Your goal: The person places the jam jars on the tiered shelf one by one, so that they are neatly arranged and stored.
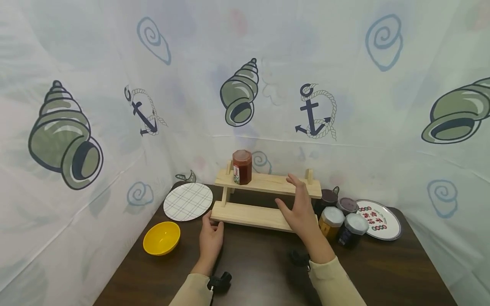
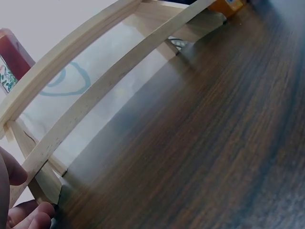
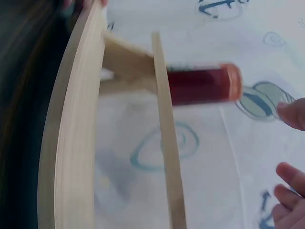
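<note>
A two-tier wooden shelf rack (image 1: 249, 215) stands at the back of the table. On the left of its upper tier sits a dark red jar (image 1: 243, 168) with a reddish lid. My left hand (image 1: 211, 240) grips the left end of the lower board; in the left wrist view its thumb is near the board's upper side and the fingers (image 2: 37, 217) are beneath. Raised before the right part of the rack, my right hand (image 1: 303, 216) has its fingers spread and holds nothing. The right wrist view shows that hand (image 3: 291, 191) apart from the jar (image 3: 200, 87).
Several lidded jars, one orange-yellow (image 1: 331, 221), cluster right of the rack. Behind them lies a white plate with red writing (image 1: 386, 219). A checked plate (image 1: 187, 202) and a yellow bowl (image 1: 161, 239) are on the left. A printed curtain (image 1: 275, 46) surrounds the dark table.
</note>
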The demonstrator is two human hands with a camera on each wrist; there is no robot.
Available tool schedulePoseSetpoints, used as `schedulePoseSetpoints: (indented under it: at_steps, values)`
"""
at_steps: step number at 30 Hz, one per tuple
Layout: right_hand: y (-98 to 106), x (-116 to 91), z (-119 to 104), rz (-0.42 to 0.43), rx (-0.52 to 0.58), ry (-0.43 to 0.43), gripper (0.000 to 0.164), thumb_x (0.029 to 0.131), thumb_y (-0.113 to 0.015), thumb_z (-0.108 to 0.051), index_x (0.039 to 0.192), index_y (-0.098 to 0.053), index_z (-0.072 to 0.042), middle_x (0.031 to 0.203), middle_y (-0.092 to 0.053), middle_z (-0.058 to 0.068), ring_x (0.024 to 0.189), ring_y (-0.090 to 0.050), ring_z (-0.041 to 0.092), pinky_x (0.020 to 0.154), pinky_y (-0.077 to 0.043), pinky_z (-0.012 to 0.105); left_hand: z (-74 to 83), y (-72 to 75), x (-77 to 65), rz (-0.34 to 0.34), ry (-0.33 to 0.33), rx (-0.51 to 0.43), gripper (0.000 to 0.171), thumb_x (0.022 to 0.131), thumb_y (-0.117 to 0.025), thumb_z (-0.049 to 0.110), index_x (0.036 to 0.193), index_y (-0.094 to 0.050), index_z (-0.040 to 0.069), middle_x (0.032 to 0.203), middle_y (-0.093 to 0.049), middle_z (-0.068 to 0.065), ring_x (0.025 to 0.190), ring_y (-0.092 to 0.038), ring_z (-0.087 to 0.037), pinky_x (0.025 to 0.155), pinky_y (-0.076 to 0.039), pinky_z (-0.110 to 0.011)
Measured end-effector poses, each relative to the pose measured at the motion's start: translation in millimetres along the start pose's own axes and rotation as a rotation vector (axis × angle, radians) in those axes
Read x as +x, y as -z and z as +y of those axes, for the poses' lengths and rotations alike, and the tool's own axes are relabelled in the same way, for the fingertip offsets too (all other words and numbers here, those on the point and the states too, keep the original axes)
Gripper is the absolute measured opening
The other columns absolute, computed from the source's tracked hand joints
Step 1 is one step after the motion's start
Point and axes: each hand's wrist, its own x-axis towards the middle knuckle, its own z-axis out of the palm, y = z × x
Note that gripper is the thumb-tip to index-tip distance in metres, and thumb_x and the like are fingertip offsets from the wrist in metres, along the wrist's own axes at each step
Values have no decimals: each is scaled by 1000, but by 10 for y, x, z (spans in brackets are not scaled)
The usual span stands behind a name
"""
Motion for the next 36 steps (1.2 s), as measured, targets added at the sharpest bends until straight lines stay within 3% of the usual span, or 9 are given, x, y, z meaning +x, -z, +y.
schedulePoseSetpoints:
  at_steps: [3, 7, 12, 15, 17, 20, 25, 32, 36]
  values:
    - [254, -125, 102, 100, -85, 89, 87, 94, -85, -5, 164, -35, -5, 156, -48, 22, 152, -43, 43, 123, -36, 66, -10, -25, -6, 4, 2, -4, 63, 105, -67, 17, 162, -42, 8, 128, -66, -19, 100, -67, -30, 80, -52, -38]
    - [580, -294, 220, 208, -153, 137, 86, 89, -86, 1, 161, -40, -1, 157, -47, 26, 156, -38, 46, 124, -34, 66, -3, -36, 0, 5, 0, -5, 64, 105, -68, 19, 163, -42, 10, 129, -67, -19, 102, -67, -31, 82, -52, -39]
    - [893, -624, 333, 305, -182, 42, 89, 87, -86, 0, 163, -40, -5, 156, -46, 29, 157, -36, 49, 130, -31, 56, 8, -9, 6, -8, 6, 5, 63, 105, -67, 19, 162, -42, 9, 130, -69, -19, 100, -67, -30, 80, -52, -38]
    - [1041, -810, 429, 358, -210, -59, 91, 89, -86, -3, 165, -38, -9, 157, -43, 28, 161, -32, 41, 135, -24, 44, 12, -6, 18, -7, 5, 1, 63, 106, -67, 20, 163, -42, 11, 132, -68, -18, 102, -67, -30, 81, -52, -38]
    - [1120, -907, 515, 408, -202, -104, 93, 88, -87, -2, 166, -38, -11, 158, -42, 26, 158, -34, 31, 131, -24, 31, 10, -9, 26, -4, 0, 3, 63, 106, -67, 21, 163, -42, 11, 132, -67, -18, 101, -67, -30, 81, -51, -38]
    - [1193, -1037, 702, 476, -132, -117, 95, 86, -84, 5, 166, -35, -9, 162, -39, 15, 152, -36, 21, 123, -27, 20, -6, -15, 24, -2, -10, -2, 63, 106, -67, 19, 163, -42, 10, 132, -67, -19, 100, -67, -30, 80, -51, -39]
    - [1204, -1297, 1093, 536, 0, -123, 96, 85, -76, 16, 165, -25, -3, 166, -28, -1, 156, -31, 21, 130, -22, 23, -16, -37, 14, 2, 3, -3, 63, 105, -67, 19, 162, -42, 10, 131, -68, -19, 99, -66, -29, 80, -50, -37]
    - [1231, -1520, 1398, 686, 324, -172, 93, 91, -68, 18, 167, -23, -10, 165, -34, 12, 157, -30, 33, 127, -29, 30, 14, -33, 29, 7, -9, -8, 63, 105, -67, 18, 162, -42, 9, 130, -68, -20, 97, -67, -30, 78, -51, -38]
    - [1238, -1592, 1466, 677, 455, -226, 91, 95, -64, 18, 169, -21, -12, 162, -32, 17, 155, -34, 34, 121, -35, 28, 11, -39, 32, -10, -5, -12, 64, 105, -67, 19, 163, -41, 10, 131, -66, -19, 100, -66, -30, 80, -52, -37]
